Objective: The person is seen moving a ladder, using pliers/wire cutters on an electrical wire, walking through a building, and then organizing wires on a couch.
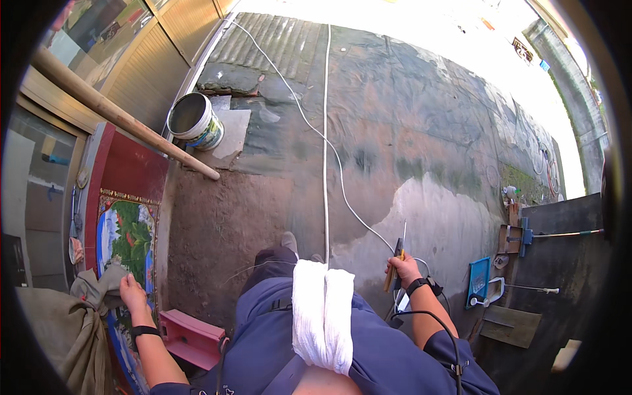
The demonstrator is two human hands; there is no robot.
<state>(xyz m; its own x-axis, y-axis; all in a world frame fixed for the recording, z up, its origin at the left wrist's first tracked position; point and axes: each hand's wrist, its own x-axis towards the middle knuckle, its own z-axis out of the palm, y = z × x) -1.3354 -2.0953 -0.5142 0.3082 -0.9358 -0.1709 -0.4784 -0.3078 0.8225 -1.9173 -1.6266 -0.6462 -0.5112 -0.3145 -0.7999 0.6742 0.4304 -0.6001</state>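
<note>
At lower left, my left hand (pixel 133 294) is closed on the edge of a grey-brown cloth (pixel 100 284). More of the same coloured fabric hangs in folds below it. To the right of my body, my right hand (pixel 405 268) grips a slim hand tool (pixel 398 249) with a thin metal tip pointing up and a dark and yellow body. A narrow tan piece (pixel 387 282) sticks out below the same fist; its kind is unclear. A thin white cable runs down the ground close to this hand. White towelling (pixel 322 316) hangs down my chest.
A white bucket (pixel 195 122) stands at the upper left, near a long wooden pole (pixel 131 122) that slants across. A pink plastic container (pixel 191 339) sits beside my left forearm. White cables (pixel 326 164) cross the sheeted ground. A blue dustpan-like tray (pixel 478 282) and boards lie at right.
</note>
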